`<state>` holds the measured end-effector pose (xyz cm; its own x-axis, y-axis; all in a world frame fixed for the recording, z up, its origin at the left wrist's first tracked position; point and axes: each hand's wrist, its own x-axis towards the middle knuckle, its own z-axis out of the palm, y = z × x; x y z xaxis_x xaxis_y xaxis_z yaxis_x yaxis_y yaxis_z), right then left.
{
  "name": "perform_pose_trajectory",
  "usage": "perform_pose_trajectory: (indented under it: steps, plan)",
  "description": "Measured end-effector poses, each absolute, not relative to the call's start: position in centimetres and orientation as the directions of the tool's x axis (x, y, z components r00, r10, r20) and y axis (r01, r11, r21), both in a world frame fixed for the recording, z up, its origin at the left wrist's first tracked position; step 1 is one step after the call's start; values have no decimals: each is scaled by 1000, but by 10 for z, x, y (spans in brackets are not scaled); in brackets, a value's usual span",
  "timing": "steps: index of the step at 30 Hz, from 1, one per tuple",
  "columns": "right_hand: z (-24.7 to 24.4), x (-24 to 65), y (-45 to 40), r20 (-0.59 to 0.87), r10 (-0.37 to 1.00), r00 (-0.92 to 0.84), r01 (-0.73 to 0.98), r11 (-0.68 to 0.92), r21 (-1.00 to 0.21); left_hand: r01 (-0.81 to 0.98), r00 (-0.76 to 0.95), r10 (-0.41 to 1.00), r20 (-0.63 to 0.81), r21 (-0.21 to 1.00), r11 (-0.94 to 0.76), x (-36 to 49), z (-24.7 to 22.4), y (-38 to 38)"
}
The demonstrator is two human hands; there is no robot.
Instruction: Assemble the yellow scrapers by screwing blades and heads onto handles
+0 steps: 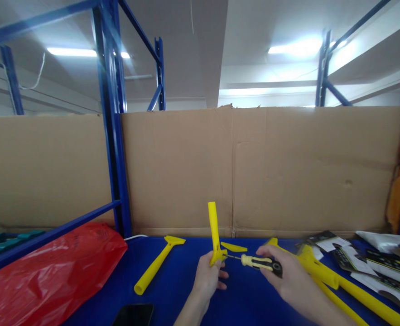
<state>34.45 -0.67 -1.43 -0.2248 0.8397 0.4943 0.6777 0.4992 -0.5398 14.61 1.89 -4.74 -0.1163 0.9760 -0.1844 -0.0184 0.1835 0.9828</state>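
Observation:
My left hand (208, 274) grips a yellow plastic scraper (214, 226) near its head, the round handle pointing up. A screwdriver (259, 262) with a cream and black handle lies level in my right hand (281, 267). Its shaft reaches left to the scraper's head; whether the tip sits in a screw is too small to tell. Just behind them, a flat yellow strip (233, 247) rests on the blue table (240, 303). Another yellow scraper (155, 267) lies to the left, its head away from me.
Several yellow scrapers (322, 271) are piled beyond my right forearm. Black-and-white packages (376, 267) lie at the far right. On the left are a red plastic bag (60, 271) and a dark phone (133, 314). Cardboard (179, 172) and a blue rack post (113, 136) stand behind.

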Motion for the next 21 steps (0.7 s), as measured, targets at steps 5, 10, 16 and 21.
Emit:
perform_pose_trajectory:
  steps: [5,10,16,21]
  plan:
    - [-9,342,-10,465,858,-219,700,470,-538,-16,-142,973,-181,983,181,147,-49,18]
    - [-10,341,-10,440,883,-161,682,422,-597,-27,-175,971,-162,987,159,149,-49,19]
    - [-17,340,-2,374,926,-39,575,327,-750,-57,-225,965,-138,990,128,151,-47,18]
    - [-37,342,16,284,955,86,351,238,-906,-18,-253,967,-8,1000,4,151,-49,18]
